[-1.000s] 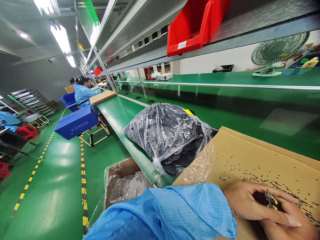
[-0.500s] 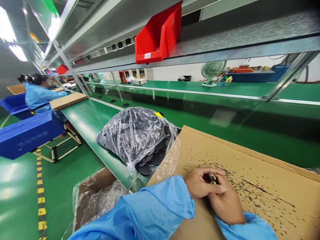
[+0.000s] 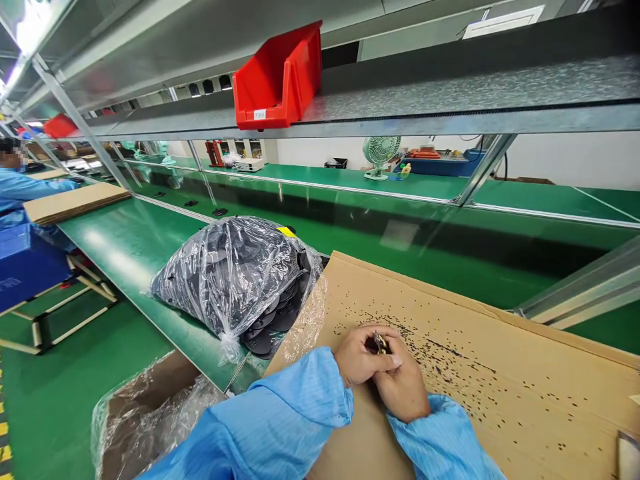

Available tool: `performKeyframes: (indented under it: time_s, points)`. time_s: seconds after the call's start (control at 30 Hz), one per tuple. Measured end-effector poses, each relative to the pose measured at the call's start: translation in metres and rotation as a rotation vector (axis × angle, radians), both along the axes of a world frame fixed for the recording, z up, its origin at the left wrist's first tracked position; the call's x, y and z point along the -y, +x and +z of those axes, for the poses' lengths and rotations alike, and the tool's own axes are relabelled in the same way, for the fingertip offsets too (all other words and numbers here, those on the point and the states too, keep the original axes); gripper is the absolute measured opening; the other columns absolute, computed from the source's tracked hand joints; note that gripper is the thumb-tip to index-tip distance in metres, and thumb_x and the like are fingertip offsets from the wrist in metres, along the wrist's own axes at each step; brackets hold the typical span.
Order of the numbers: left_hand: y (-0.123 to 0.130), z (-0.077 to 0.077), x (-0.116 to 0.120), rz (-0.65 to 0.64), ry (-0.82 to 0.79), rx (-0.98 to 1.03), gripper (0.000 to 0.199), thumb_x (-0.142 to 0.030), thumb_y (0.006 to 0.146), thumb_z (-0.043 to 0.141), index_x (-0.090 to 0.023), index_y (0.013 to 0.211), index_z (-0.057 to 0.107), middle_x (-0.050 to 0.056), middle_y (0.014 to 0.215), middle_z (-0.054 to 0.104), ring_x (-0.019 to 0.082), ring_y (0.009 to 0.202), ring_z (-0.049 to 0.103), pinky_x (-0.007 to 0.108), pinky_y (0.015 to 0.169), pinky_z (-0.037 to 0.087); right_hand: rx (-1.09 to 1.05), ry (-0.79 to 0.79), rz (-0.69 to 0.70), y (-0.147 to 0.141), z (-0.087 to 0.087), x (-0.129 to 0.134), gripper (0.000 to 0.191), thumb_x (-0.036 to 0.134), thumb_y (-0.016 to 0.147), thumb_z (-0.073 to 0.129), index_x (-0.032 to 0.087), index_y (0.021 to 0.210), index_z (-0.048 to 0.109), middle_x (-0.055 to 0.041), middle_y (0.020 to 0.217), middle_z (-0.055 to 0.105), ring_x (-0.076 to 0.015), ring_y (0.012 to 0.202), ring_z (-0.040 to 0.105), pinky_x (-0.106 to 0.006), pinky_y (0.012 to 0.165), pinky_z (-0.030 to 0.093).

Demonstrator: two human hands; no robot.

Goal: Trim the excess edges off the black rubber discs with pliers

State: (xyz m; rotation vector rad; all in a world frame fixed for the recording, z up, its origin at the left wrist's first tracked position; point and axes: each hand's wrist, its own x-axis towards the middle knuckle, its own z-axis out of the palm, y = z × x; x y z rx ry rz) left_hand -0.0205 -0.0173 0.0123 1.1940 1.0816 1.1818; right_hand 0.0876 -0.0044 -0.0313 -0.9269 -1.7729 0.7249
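My left hand (image 3: 361,360) and my right hand (image 3: 404,387) are closed and pressed together over the cardboard sheet (image 3: 350,293). In the gap between them shows a small metal tool (image 3: 381,343), silver and gold in colour. Its handle is hidden within my right hand. Something dark lies beside it inside my left hand's curled fingers, too covered to name. Many tiny black bits (image 3: 440,363) are scattered over the cardboard around and beyond my hands. Left of the sheet, a clear plastic bag (image 3: 215,267) bulges with flat black round parts (image 3: 273,323) spilling at its mouth.
A red bin (image 3: 277,87) sits on the metal shelf overhead. Below the green bench (image 3: 120,247) stands a plastic-lined carton (image 3: 145,407). Stacked cardboard (image 3: 75,200) lies farther left, near a person in blue (image 3: 20,190). A fan (image 3: 381,153) stands on the bench behind.
My view has turned right, so the bench, bag and bin appear farther left. Both hands stay together around the metal tool, with little change in their grip.
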Motion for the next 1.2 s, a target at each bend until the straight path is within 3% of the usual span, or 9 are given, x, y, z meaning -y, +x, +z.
performKeyframes:
  time_s: [0.33,0.83,1.2]
  points:
    - [0.0001,-0.0019,-0.0005,0.003,0.020,0.046,0.046,-0.026,0.061,0.080,-0.016,0.104,0.070,0.007,0.103,0.062,0.017,0.089,0.057,0.026,0.084,0.045,-0.001,-0.048,-0.011,0.0010,0.0019,0.0019,0.017,0.028,0.079,0.047,0.019,0.093,0.054,-0.0062,0.087,0.058,-0.0205,0.077,0.056,-0.034,0.063,0.049]
    - [0.0003,-0.0033,0.0008,0.003,0.002,0.032,0.048,-0.027,0.061,0.078,-0.013,0.106,0.069,0.010,0.105,0.063,0.020,0.092,0.059,0.031,0.087,0.047,0.006,-0.078,0.003,0.0017,0.0027,0.0034,0.020,0.029,0.079,0.048,0.019,0.096,0.055,-0.0065,0.091,0.058,-0.0216,0.082,0.056,-0.035,0.067,0.049]
    - [-0.0001,-0.0013,0.0017,0.000,-0.021,0.033,0.046,-0.018,0.061,0.074,-0.013,0.106,0.068,0.009,0.106,0.063,0.020,0.095,0.060,0.031,0.089,0.047,-0.004,-0.069,0.000,0.0005,0.0057,0.0043,0.019,0.029,0.080,0.047,0.019,0.095,0.055,-0.0067,0.089,0.059,-0.0214,0.079,0.057,-0.035,0.065,0.049]
